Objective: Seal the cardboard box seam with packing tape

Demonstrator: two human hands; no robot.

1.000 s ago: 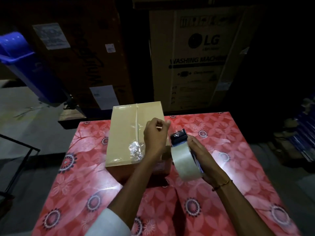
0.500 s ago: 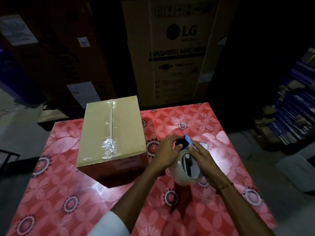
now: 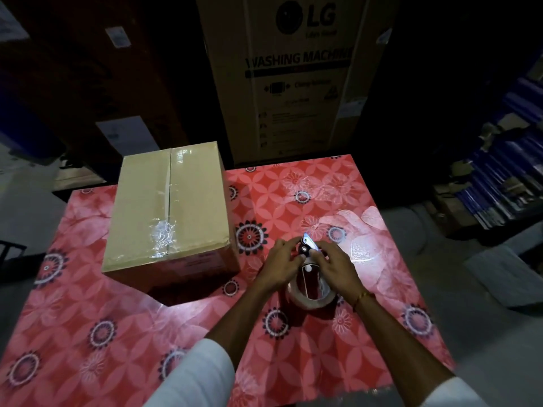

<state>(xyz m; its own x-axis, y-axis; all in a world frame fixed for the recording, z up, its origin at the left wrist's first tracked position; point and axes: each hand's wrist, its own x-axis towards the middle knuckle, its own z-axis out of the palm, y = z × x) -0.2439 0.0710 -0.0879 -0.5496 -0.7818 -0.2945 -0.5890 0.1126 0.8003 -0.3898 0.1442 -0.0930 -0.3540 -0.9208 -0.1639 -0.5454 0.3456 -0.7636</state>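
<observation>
A closed cardboard box (image 3: 167,210) stands on the red flowered table (image 3: 102,333), at its far left. Clear tape runs along its top seam, with a crumpled shiny patch near the front edge. To the right of the box, the roll of clear packing tape (image 3: 311,295) rests on the table in a dispenser with a dark head and a blue blade guard (image 3: 308,240). My left hand (image 3: 280,264) and my right hand (image 3: 335,267) both grip the top of the dispenser, clear of the box.
A tall LG washing machine carton (image 3: 293,74) stands just behind the table. Dark cartons with white labels (image 3: 126,133) stand at the back left. Stacked blue items (image 3: 505,171) fill the right side. A pale sheet (image 3: 505,274) lies on the floor at right.
My left hand left the box top and joined my right hand on the dispenser. The dispenser moved right and down onto the table. The view shifted right.
</observation>
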